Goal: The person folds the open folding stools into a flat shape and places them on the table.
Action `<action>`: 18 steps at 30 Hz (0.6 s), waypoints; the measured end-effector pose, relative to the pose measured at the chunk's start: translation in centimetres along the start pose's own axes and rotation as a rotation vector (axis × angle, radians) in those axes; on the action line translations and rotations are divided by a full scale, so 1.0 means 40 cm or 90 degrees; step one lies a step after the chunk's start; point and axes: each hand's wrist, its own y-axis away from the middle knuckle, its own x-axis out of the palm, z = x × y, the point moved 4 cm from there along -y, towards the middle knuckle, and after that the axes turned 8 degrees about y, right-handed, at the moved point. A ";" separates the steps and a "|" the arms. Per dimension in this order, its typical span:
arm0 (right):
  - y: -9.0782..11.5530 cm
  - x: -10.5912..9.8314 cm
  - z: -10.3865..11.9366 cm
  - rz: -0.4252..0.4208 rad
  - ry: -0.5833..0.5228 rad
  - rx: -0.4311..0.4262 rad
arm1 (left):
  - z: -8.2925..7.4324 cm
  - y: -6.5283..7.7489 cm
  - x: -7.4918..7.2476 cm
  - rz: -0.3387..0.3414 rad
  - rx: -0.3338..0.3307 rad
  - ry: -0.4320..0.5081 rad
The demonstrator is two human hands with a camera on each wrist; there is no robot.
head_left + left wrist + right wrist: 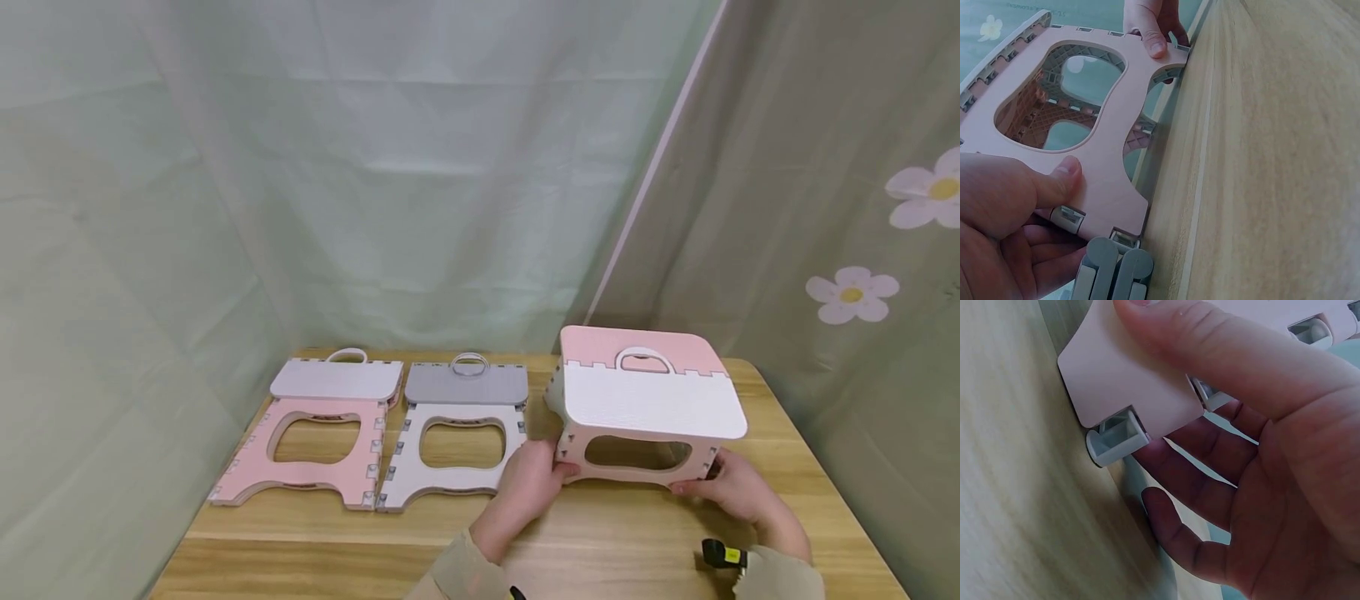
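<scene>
An unfolded folding stool [652,404] with a pink-and-white top and a looped handle stands at the right of the table. My left hand [534,477] grips its left front leg, thumb on the pale pink panel [1100,169] and fingers curled behind the side edge. At the opposite leg, my right hand [738,487] holds on in the same way. In the right wrist view its thumb presses the panel's face near the foot [1116,440], with the fingers behind. The feet are right at the tabletop.
Two folded stools lie side by side to the left: one pink with a white top [322,450], one white with a grey top [457,450], close beside my left hand. The wooden table [600,542] is backed by pale green curtains [450,208], with a flowered curtain [787,208] at right.
</scene>
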 end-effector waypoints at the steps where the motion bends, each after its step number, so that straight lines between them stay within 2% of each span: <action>1: 0.000 0.000 0.001 -0.001 0.002 -0.003 | 0.000 -0.001 0.000 0.001 -0.001 -0.001; 18: -0.002 0.002 0.002 0.008 -0.010 -0.021 | -0.005 -0.001 -0.001 0.000 -0.004 -0.040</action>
